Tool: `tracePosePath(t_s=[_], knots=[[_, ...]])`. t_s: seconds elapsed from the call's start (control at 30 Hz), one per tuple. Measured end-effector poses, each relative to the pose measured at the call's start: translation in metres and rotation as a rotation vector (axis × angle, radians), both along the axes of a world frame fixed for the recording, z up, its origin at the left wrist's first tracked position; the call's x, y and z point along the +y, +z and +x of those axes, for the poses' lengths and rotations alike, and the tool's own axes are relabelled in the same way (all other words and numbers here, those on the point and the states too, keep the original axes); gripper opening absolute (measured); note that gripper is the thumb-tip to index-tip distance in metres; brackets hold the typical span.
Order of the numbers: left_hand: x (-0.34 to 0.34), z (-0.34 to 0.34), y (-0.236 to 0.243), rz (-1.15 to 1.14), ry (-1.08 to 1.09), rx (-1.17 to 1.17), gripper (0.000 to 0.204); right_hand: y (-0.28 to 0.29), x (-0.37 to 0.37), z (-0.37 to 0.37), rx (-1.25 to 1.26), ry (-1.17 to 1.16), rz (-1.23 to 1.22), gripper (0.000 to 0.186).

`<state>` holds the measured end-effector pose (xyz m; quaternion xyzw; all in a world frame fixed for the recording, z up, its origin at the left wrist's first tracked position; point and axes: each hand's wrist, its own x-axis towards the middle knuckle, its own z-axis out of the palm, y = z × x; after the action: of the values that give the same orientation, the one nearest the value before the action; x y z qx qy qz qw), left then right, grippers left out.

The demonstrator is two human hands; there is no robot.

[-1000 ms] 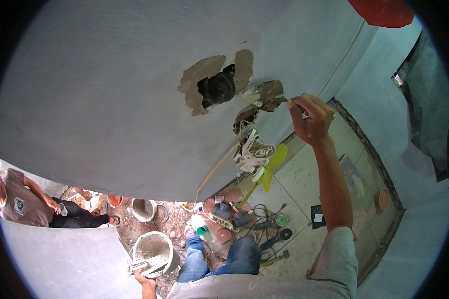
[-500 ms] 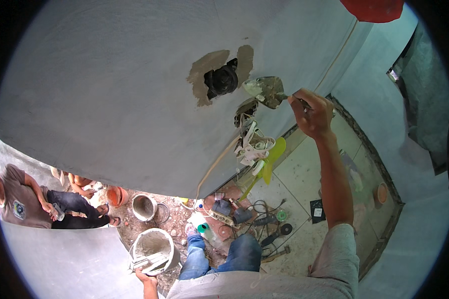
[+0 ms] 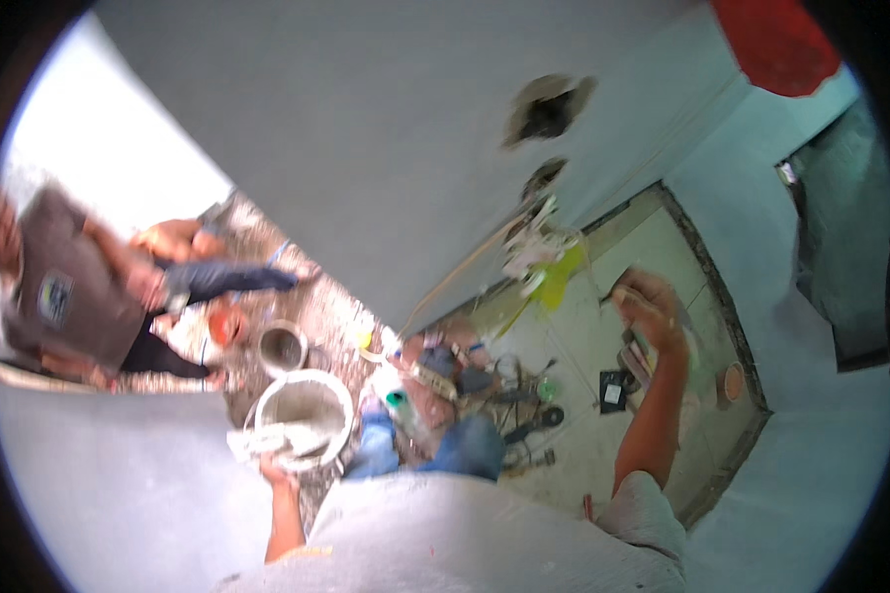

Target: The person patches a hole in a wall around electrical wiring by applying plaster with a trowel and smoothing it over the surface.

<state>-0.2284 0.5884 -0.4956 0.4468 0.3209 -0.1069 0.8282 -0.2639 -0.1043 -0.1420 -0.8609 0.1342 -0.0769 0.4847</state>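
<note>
Though apart, two hands (image 3: 276, 474) (image 3: 653, 312), two pale buckets (image 3: 307, 377) (image 3: 285, 325), two wall holes (image 3: 547, 115) (image 3: 545, 178).

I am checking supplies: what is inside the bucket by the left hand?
Greyish material shows inside the bucket; pale, blurred objects cover part of its near side, hiding what lies beneath.

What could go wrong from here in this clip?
The dark power tool lying near the legs could trip someone. The pale tool by the left hand might slip into the larger bucket. If the right hand moves toward the wall, it might snag the white bundle.
</note>
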Motion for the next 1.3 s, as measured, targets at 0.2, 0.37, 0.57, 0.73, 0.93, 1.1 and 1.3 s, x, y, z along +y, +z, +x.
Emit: tracePosePath(t_s=[0.2,0.37,0.57,0.73,0.93,1.1,1.3], knots=[[-0.003,0.049,0.027,0.568,0.051,-0.023,0.023,-0.113,0.189,-0.006,0.649,0.185,1.045,0.021],[0.006,0.067,0.090,0.620,0.133,-0.344,0.026,-0.127,0.266,0.029,0.661,0.429,0.737,0.023],[-0.018,0.073,0.149,0.467,0.201,-0.496,0.039,-0.168,0.319,0.023,0.233,0.368,-0.078,0.014],[-0.020,0.071,0.152,0.368,0.221,-0.527,0.044,-0.190,0.361,0.021,0.190,0.335,-0.648,0.011],[-0.016,0.072,0.144,0.322,0.235,-0.538,0.044,-0.185,0.318,-0.011,0.571,0.383,-0.681,0.014],[-0.014,0.079,0.130,0.342,0.169,-0.530,0.047,-0.160,0.329,0.004,0.112,0.488,-0.333,0.020],[-0.002,0.088,0.143,0.331,0.040,-0.628,0.046,-0.135,0.414,0.072,0.162,0.611,-0.859,0.015]])
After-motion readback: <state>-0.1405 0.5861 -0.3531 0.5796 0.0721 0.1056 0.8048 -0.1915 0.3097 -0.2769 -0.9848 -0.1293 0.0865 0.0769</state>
